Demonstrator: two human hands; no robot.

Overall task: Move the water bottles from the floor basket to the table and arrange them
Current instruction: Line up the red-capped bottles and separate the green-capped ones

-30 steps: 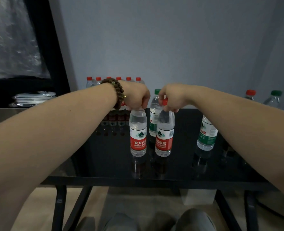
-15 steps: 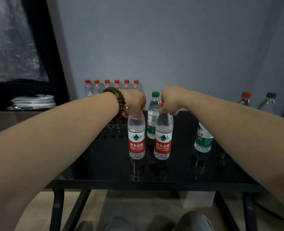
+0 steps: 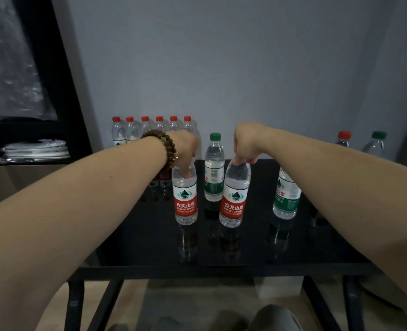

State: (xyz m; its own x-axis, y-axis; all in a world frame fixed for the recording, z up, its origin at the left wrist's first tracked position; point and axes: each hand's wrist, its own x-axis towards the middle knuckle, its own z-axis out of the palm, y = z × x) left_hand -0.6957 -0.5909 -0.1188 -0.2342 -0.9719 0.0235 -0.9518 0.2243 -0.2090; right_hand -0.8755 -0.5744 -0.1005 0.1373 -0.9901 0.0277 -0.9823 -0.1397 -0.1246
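The left hand (image 3: 185, 149) is gripping the top of a red-labelled bottle (image 3: 185, 199), its fingers curled round the cap. The right hand (image 3: 248, 142) is clamping the cap of a second red-labelled bottle (image 3: 233, 201), which is leaning slightly. Both bottles are sitting near the middle of the black table (image 3: 138, 249). A green-labelled bottle (image 3: 214, 168) is standing between them, nearer the back edge. Six red-capped bottles (image 3: 147, 126) are lining the back-left corner.
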